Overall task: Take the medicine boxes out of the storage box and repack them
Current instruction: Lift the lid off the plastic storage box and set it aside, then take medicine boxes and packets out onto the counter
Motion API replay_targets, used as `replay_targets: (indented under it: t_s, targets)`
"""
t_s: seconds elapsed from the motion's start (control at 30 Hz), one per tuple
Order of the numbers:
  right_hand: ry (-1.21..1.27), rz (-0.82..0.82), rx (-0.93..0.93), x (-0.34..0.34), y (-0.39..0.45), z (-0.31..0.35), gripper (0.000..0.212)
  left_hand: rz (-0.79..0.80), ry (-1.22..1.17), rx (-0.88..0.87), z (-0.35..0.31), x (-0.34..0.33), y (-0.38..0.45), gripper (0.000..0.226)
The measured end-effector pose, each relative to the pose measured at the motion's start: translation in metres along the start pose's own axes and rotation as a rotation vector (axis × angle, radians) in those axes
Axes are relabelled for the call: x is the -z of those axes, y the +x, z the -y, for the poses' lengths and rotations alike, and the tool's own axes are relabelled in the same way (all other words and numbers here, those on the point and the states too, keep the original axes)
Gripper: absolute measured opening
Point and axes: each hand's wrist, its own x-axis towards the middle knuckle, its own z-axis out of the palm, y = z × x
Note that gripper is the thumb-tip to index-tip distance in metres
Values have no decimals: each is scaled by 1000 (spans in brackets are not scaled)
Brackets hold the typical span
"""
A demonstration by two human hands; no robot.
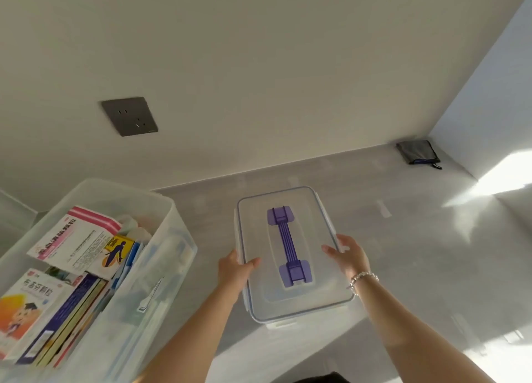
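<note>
On the grey counter, against the pale wall:
Lidded container (290, 253): clear plastic with a purple carry handle (289, 246) lying flat along the lid; it sits mid-counter with the lid on.
Left hand (234, 269): grips the container's left long edge — thumb curled over the lid, fingers down the side.
Right hand (349, 256): holds the right long edge the same way, thumb on the lid; a beaded bracelet (363, 279) circles the wrist.
Storage box (172, 238): large translucent tub at the left, open on top, well apart from the lidded container.
Medicine boxes (72, 267): packed inside the tub — a white-and-pink one lying across the top, a yellow-patched one beside it, a white-and-orange one with a cartoon child nearer the camera, several thin ones standing on edge.
Wall socket (129, 116): dark grey plate above the tub.
Dark pouch (418, 152): lies in the far right corner of the counter.
</note>
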Motion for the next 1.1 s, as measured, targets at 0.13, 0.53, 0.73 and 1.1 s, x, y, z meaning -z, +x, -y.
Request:
replay_targets:
  t_s: [0.13,0.53,0.73,1.1]
  targets:
    - [-91,59,4,-2,23,1,61,-18,-37,16,33,-20,43,100]
    - [-192,178,-55,-13,34,-14,79,9,126,41,-14,-24,-7,84]
    - [-186,132,52,-16,11,2,68,-38,72,-4,-27,-13,-27,63]
    - [21,266,370,-75,-73,95,28,-243,-74,-398,-67,63,-99,22]
